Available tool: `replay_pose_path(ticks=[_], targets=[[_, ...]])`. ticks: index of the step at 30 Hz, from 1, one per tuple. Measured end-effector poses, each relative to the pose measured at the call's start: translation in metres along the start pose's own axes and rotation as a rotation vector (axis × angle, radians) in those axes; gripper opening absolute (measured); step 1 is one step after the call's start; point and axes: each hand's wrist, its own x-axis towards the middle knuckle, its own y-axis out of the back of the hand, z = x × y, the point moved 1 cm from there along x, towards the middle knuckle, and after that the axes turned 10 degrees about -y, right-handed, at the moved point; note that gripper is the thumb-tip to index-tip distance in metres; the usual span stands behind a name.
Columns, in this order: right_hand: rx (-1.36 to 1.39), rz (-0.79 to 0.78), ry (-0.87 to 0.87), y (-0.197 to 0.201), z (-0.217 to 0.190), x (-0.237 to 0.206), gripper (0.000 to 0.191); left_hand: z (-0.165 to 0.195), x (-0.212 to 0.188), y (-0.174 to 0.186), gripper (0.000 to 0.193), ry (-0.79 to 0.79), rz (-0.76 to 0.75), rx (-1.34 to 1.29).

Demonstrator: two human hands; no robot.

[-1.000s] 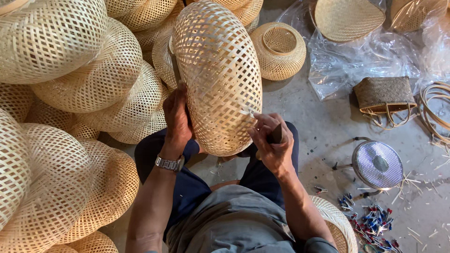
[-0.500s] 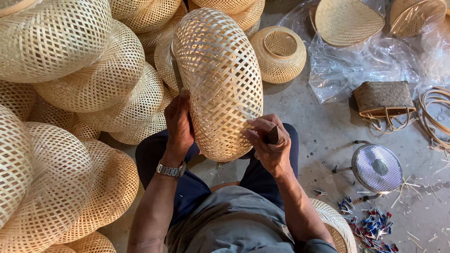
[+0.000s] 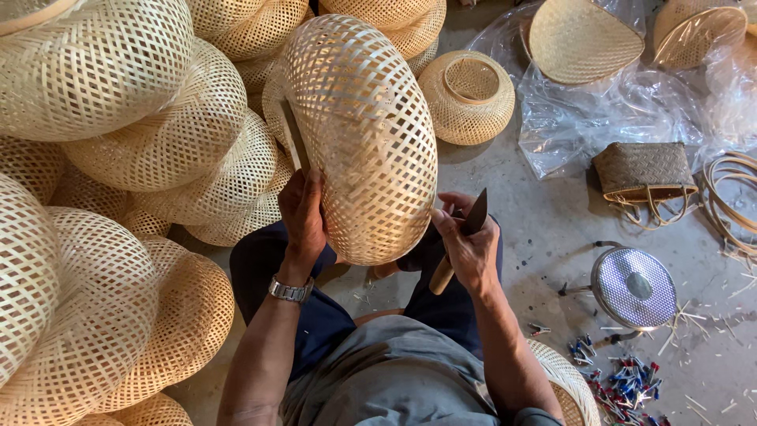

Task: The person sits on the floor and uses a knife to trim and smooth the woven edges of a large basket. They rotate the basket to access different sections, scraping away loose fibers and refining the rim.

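Observation:
A large woven bamboo lampshade [image 3: 363,134] stands on edge over my lap, pale and open-meshed. My left hand [image 3: 303,211], with a metal watch on the wrist, grips its left rim beside a flat bamboo strip. My right hand [image 3: 465,241] is closed around a knife [image 3: 473,214] with a dark blade pointing up and a wooden handle sticking out below the fist. The blade sits just right of the lampshade's lower side, fingers close to the weave.
Many more woven shades [image 3: 118,158] are piled at left and behind. One small shade [image 3: 467,96] lies on the concrete floor. At right are clear plastic sheeting [image 3: 583,118], a dark woven bag [image 3: 643,170], a round metal fan [image 3: 633,288] and scattered clips [image 3: 623,379].
The lampshade has been turned and shifted slightly. My right hand has drawn back from the weave, and the knife blade now stands clear, pointing upward.

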Motion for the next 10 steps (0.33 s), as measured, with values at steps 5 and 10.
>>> replay_pose_path(ticks=[5,10], targets=[[0.08,-0.024,-0.211,0.004,0.002,0.011,0.035,-0.006,-0.002,0.002,0.036,-0.051,-0.017,0.024],[-0.089,-0.063,0.077,0.007,-0.002,0.011,0.042,-0.014,-0.007,0.011,0.04,-0.024,-0.02,0.162]])
